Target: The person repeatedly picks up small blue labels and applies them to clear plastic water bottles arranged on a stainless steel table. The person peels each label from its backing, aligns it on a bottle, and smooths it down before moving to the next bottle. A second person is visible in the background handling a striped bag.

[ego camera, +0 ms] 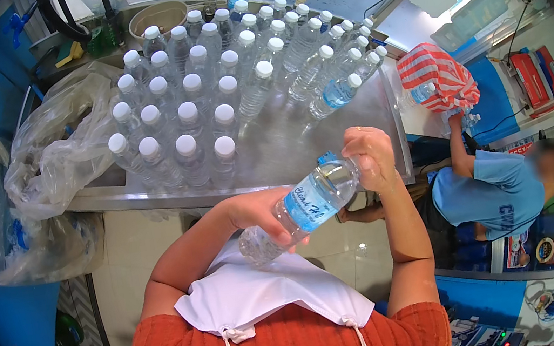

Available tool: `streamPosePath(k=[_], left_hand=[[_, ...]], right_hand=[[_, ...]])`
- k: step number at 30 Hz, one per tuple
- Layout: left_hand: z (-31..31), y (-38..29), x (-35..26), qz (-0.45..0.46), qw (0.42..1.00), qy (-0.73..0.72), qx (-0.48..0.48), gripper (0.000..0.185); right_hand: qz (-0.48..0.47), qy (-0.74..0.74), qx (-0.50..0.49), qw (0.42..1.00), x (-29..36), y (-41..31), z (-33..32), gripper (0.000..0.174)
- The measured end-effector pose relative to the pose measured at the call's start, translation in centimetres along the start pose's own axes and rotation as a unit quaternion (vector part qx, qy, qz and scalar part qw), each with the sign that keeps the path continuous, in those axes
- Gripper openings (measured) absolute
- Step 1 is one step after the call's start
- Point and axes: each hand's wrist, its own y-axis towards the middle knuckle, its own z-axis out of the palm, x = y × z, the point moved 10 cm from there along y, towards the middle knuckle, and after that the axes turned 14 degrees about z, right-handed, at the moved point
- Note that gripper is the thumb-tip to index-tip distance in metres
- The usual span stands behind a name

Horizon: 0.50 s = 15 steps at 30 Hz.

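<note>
A clear plastic bottle [296,218] with a blue-and-white printed label is held tilted in front of my white apron, its neck end up and to the right. My left hand [260,215] wraps around the lower body of the bottle. The fist of my right hand [371,157] closes over the neck end, so any cap there is hidden. Beyond my hands, many white-capped clear bottles [185,146] stand in rows on a stainless-steel counter [278,146]. A capped bottle with a blue label [337,93] is nearest to my right hand among them.
Clear plastic bags [71,143] sag over the counter's left end. A round beige basin [159,19] is at the back, near a sponge [68,53]. At right, a person in a blue shirt [492,190] reaches toward a red-and-white striped bag [435,73] beside bottles.
</note>
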Motion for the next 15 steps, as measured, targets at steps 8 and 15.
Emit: streamPosePath(k=[8,15], left_hand=[[-6.4,-1.2,-3.5,-0.063,0.769,0.571,-0.281,0.069],[-6.2,-0.5,-2.8,0.023,0.817,0.506,-0.277,0.076]], right_hand=[[0.386,-0.119,0.026,0.915,-11.4,-2.6,2.2,0.027],[0.32,-0.096,-0.062,0.941,-9.5,-3.1,0.4,0.026]])
